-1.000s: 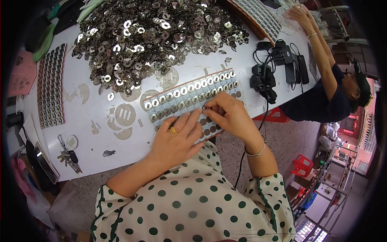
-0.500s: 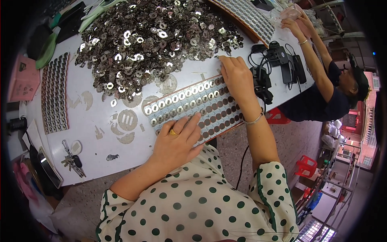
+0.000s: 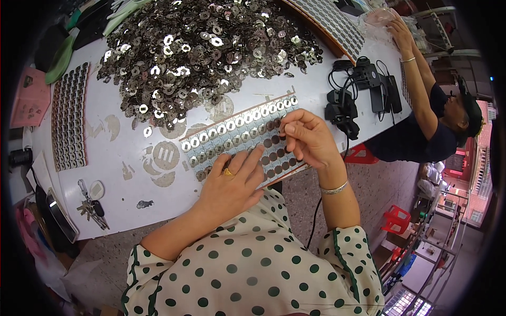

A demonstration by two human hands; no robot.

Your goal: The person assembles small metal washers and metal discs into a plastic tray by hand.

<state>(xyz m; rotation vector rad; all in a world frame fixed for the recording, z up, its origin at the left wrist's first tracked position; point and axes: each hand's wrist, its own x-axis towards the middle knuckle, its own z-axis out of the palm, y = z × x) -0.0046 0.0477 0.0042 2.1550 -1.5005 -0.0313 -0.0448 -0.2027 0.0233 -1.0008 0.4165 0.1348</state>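
Observation:
A flat panel [image 3: 215, 141] of round cells lies tilted on the table before me. Bright metal rings with square holes cover its far rows; darker bare discs show in the nearer right part. My left hand [image 3: 232, 181] rests on the panel's near side, fingers spread and flat, a gold ring on one. Over the panel's right end hovers my right hand [image 3: 311, 139], thumb and forefinger pinched together; whatever sits between them is too small to make out. Beyond the panel spreads a big heap of loose metal rings [image 3: 195, 58].
Another ring-covered panel [image 3: 71, 116] lies at the left, with keys [image 3: 95, 208] nearer me. Black adapters and cables [image 3: 342, 105] sit to the right. A further panel [image 3: 332, 23] stands at the far right, where a co-worker [image 3: 421, 116] handles a clear plastic bag [image 3: 380, 17].
My right hand has come back from the panel's far right corner to above its right end, fingers pinched. The panel sits slightly further left. My left hand stays on it.

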